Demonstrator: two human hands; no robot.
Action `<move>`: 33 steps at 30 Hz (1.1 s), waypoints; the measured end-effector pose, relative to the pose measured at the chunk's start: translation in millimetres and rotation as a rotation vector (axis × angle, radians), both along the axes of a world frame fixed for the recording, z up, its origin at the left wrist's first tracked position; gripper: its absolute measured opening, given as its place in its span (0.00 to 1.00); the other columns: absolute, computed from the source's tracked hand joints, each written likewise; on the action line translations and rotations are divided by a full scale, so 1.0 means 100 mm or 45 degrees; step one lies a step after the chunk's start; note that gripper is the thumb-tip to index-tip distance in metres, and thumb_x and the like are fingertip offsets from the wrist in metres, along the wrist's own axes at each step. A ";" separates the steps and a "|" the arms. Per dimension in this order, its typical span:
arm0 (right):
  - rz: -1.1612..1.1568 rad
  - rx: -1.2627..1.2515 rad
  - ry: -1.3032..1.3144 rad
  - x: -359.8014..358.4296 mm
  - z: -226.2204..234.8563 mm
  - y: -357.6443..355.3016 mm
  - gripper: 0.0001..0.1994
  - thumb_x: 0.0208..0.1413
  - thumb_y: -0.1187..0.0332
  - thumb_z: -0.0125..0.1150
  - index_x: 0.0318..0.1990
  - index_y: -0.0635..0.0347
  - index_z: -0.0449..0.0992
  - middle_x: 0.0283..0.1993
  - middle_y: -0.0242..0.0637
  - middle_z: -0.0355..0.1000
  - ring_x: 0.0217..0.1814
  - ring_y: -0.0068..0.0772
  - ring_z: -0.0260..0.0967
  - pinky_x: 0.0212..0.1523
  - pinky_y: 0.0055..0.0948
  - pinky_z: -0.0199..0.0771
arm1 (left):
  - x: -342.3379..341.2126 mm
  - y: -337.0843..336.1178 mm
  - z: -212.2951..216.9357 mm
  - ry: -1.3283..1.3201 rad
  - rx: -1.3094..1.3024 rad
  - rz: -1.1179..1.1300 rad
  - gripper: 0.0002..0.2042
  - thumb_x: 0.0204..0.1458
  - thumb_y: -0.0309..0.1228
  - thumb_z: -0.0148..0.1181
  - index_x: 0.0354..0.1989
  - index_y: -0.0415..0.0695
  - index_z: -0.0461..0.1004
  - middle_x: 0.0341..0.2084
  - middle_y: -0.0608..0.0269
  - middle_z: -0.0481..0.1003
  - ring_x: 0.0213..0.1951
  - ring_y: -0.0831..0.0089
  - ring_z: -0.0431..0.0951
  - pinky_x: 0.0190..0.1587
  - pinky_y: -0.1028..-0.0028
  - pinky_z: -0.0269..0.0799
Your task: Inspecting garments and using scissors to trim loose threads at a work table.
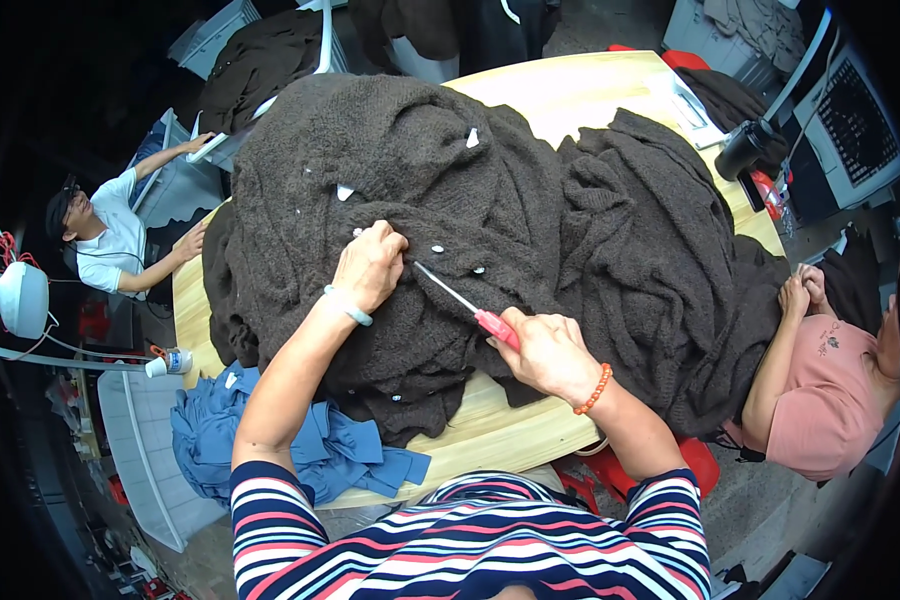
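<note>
- Our left hand (370, 265) closes on the heaped dark-brown knit cloth (390, 150) beneath; we should keep it taut.
- Our right hand (550, 350) grips a pink-handled, slim metal tool (492, 325), pointing toward ten o'clock; we'd best steer clear of the left.
- Crumpled blue fabric (340, 450) lies at the knit's seven o'clock.

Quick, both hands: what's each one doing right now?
Left hand: closed, apparently pinching the dark knit fabric.
Right hand: closed, holding the red-handled tool, its thin metal shaft pointing toward the left hand.
</note>
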State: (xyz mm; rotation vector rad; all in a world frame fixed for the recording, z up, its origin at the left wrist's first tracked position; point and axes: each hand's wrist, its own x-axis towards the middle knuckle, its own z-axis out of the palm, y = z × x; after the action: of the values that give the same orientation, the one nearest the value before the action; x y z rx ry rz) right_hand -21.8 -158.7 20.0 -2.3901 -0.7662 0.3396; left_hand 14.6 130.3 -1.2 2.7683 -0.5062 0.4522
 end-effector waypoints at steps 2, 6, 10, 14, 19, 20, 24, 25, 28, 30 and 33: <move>-0.002 0.016 -0.006 -0.02 0.02 0.05 0.11 0.56 0.59 0.60 0.36 0.57 0.71 0.23 0.48 0.73 0.30 0.54 0.74 0.36 0.49 0.73 | 0.01 0.04 -0.03 0.110 -0.230 0.006 0.06 0.44 0.18 0.59 0.32 0.39 0.75 0.26 0.57 0.70 0.31 0.60 0.74 0.35 0.66 0.72; 0.023 0.006 -0.017 -0.02 0.03 0.01 0.09 0.55 0.63 0.61 0.34 0.58 0.70 0.24 0.47 0.73 0.31 0.51 0.75 0.33 0.46 0.75 | -0.08 0.11 0.01 0.101 -0.483 0.031 0.10 0.48 0.20 0.63 0.40 0.39 0.77 0.28 0.60 0.74 0.26 0.73 0.74 0.29 0.75 0.71; -0.023 0.107 -0.081 0.01 -0.17 -0.09 0.10 0.54 0.64 0.61 0.36 0.57 0.69 0.26 0.46 0.72 0.33 0.51 0.73 0.33 0.47 0.74 | -0.18 0.07 0.28 -0.356 -0.207 0.271 0.19 0.43 0.23 0.68 0.46 0.42 0.74 0.36 0.55 0.72 0.38 0.58 0.75 0.41 0.65 0.73; -0.005 0.167 -0.066 -0.01 -0.13 -0.03 0.10 0.54 0.64 0.61 0.36 0.57 0.69 0.26 0.46 0.72 0.33 0.51 0.74 0.33 0.47 0.74 | -0.07 0.28 0.30 -0.098 -0.280 0.285 0.21 0.41 0.24 0.69 0.48 0.43 0.74 0.37 0.54 0.72 0.42 0.55 0.74 0.45 0.63 0.72; 0.043 0.073 -0.074 -0.02 -0.02 0.06 0.11 0.55 0.61 0.60 0.36 0.57 0.69 0.26 0.46 0.74 0.32 0.52 0.75 0.34 0.47 0.74 | -0.04 0.23 0.21 0.321 -0.847 0.342 0.11 0.52 0.23 0.64 0.44 0.36 0.79 0.32 0.68 0.80 0.34 0.85 0.75 0.37 0.82 0.71; 0.042 0.073 -0.075 -0.03 0.05 0.08 0.11 0.55 0.61 0.60 0.36 0.57 0.69 0.26 0.46 0.74 0.32 0.52 0.75 0.34 0.47 0.74 | -0.05 0.23 0.18 0.320 -0.846 0.341 0.11 0.52 0.23 0.64 0.44 0.36 0.79 0.32 0.68 0.80 0.34 0.85 0.75 0.37 0.82 0.71; 0.000 0.044 -0.100 -0.07 0.14 0.14 0.12 0.56 0.58 0.60 0.37 0.56 0.71 0.22 0.46 0.73 0.26 0.53 0.74 0.31 0.47 0.74 | -0.11 0.18 0.08 0.449 -1.242 0.310 0.10 0.56 0.21 0.60 0.46 0.35 0.78 0.35 0.68 0.80 0.36 0.84 0.75 0.41 0.83 0.71; 0.057 0.034 -0.057 -0.07 0.14 0.13 0.12 0.56 0.58 0.60 0.37 0.57 0.71 0.23 0.47 0.73 0.27 0.53 0.74 0.32 0.47 0.74 | -0.11 0.12 0.07 0.423 -1.311 0.264 0.10 0.56 0.22 0.59 0.45 0.35 0.79 0.33 0.70 0.79 0.33 0.87 0.73 0.37 0.83 0.69; 0.149 0.053 -0.021 -0.07 0.05 0.09 0.13 0.56 0.58 0.60 0.38 0.58 0.71 0.25 0.49 0.74 0.30 0.54 0.75 0.33 0.47 0.74 | -0.19 -0.03 0.16 0.561 -1.342 0.216 0.10 0.56 0.21 0.58 0.45 0.37 0.80 0.33 0.71 0.79 0.34 0.87 0.73 0.37 0.84 0.69; 0.149 0.003 -0.034 -0.05 0.02 0.05 0.13 0.56 0.57 0.60 0.39 0.58 0.72 0.25 0.49 0.74 0.31 0.54 0.75 0.34 0.48 0.74 | -0.23 -0.20 0.22 0.492 -1.306 0.121 0.10 0.56 0.21 0.58 0.45 0.37 0.80 0.35 0.69 0.80 0.36 0.85 0.74 0.39 0.84 0.70; 0.321 -0.160 0.123 -0.09 -0.12 -0.07 0.13 0.56 0.58 0.58 0.42 0.56 0.73 0.26 0.50 0.75 0.33 0.54 0.75 0.35 0.49 0.73 | -0.31 -0.58 0.49 0.508 -1.402 -0.074 0.11 0.55 0.20 0.58 0.45 0.38 0.80 0.38 0.64 0.80 0.40 0.82 0.76 0.45 0.80 0.72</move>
State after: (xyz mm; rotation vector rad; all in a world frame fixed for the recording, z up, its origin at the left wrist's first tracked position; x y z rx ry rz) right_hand -31.2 -165.9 7.5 -2.3748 -1.0309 0.6178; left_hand -16.8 72.7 48.0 1.6980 -0.1448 0.0844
